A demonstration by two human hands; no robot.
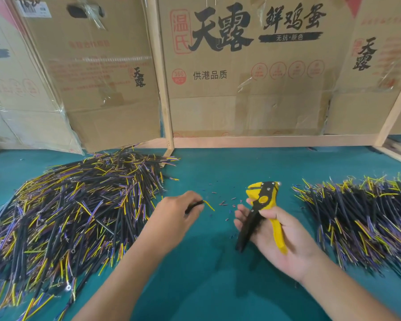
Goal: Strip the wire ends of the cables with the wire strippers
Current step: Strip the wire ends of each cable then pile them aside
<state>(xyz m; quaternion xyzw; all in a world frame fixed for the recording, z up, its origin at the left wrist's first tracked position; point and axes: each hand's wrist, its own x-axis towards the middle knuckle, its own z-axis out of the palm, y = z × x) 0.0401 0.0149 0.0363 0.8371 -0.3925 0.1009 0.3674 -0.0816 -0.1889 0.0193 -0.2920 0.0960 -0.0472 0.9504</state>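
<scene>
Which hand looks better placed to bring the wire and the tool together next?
Probably the left hand. It pinches a cable whose yellow wire end already points at the wire strippers, apart from them. The right hand cradles the strippers, head up, so it need only hold steady and squeeze.

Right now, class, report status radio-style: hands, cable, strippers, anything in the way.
Left hand pinches one cable, yellow end out. Right hand holds wire strippers, apart from the cable. Only insulation scraps between them.
</scene>
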